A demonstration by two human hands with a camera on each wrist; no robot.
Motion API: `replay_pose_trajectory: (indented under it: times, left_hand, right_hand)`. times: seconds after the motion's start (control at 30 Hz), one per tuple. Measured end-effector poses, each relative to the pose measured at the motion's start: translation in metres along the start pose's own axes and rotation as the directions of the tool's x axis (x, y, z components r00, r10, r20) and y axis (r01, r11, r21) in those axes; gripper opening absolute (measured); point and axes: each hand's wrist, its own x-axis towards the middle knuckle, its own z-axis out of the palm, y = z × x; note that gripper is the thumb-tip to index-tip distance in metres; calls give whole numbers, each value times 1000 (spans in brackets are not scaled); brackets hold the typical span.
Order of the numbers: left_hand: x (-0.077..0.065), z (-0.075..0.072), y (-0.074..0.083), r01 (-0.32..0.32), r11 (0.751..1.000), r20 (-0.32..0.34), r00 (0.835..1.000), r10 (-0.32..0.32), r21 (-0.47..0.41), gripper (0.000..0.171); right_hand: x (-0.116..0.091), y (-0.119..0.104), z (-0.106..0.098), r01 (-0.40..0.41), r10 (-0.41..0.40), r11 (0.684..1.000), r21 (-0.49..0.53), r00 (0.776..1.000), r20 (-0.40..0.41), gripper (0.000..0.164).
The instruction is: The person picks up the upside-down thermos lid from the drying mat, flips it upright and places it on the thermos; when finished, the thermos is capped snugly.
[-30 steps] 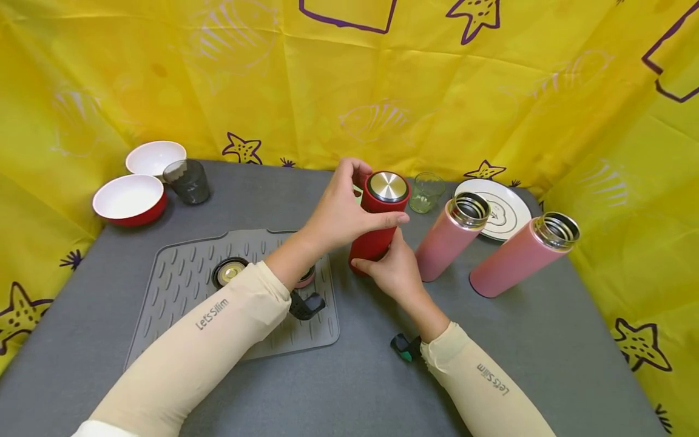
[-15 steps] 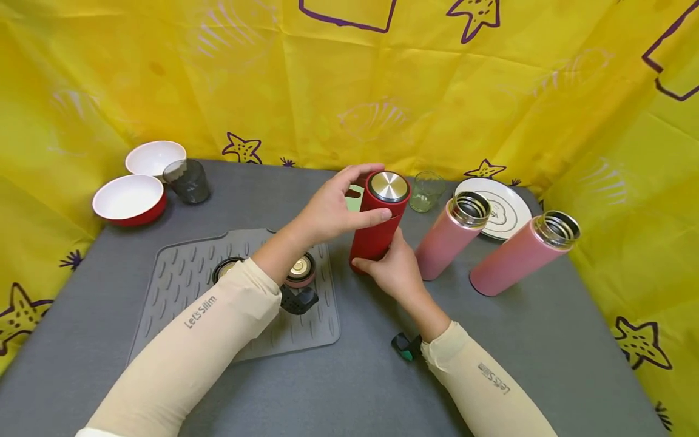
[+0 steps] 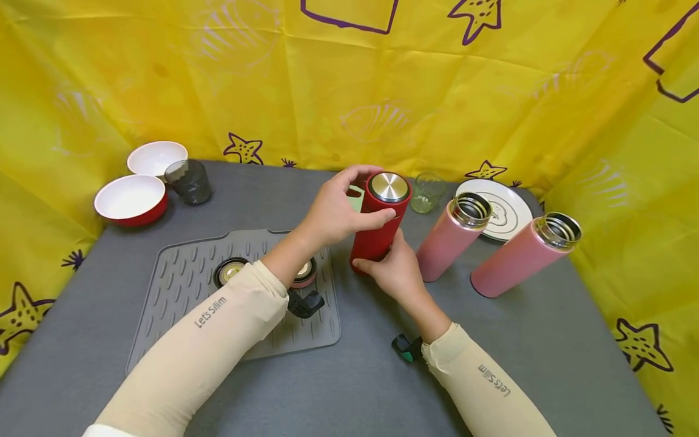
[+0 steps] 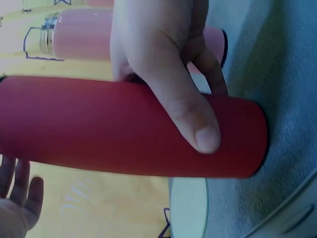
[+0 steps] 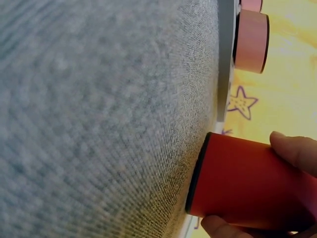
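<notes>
Upright on the grey table stands a red thermos (image 3: 374, 246), its lid (image 3: 389, 187) topped with a silver disc. My left hand (image 3: 338, 209) grips the lid from the left, thumb across the near side and fingers around the back. Lower down, my right hand (image 3: 394, 270) holds the body; the left wrist view shows its thumb (image 4: 207, 139) near the base. The base (image 5: 203, 173) sits at the table surface in the right wrist view. Two open pink thermoses, one nearer (image 3: 450, 240) and one farther right (image 3: 524, 258), stand beside it, steel necks showing.
A grey ribbed mat (image 3: 164, 291) lies on the left, bearing two upturned lids (image 3: 222, 271), partly hidden by my left arm. Bowls (image 3: 130, 197) and a dark glass (image 3: 188, 182) stand back left. Behind the thermoses are a clear glass (image 3: 428, 193) and a white plate (image 3: 508, 209).
My left hand has shifted on the lid: its thumb slid left, then stayed close to that place, and the fingers moved toward the back. The right hand and the red thermos have stayed put.
</notes>
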Motion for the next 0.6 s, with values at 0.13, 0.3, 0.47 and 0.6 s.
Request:
replay_pose_trajectory:
  times: [0.13, 0.3, 0.47, 0.6]
  left_hand:
    - [1, 0, -2, -26, 1000, 35, 999, 26, 0, 67]
    - [-1, 7, 1, 3, 999, -19, 1000, -2, 52, 83]
    - [-1, 11, 2, 15, 998, -64, 998, -12, 57, 70]
    - [0, 4, -1, -5, 1000, 4, 1000, 5, 14, 65]
  right_hand:
    - [0, 1, 0, 4, -4, 1000, 6, 1000, 7, 72]
    - [1, 0, -1, 33, -33, 999, 13, 999, 18, 73]
    - [1, 1, -2, 24, -25, 1000, 8, 999, 20, 74]
    - [1, 0, -1, 8, -8, 1000, -2, 1000, 13, 74]
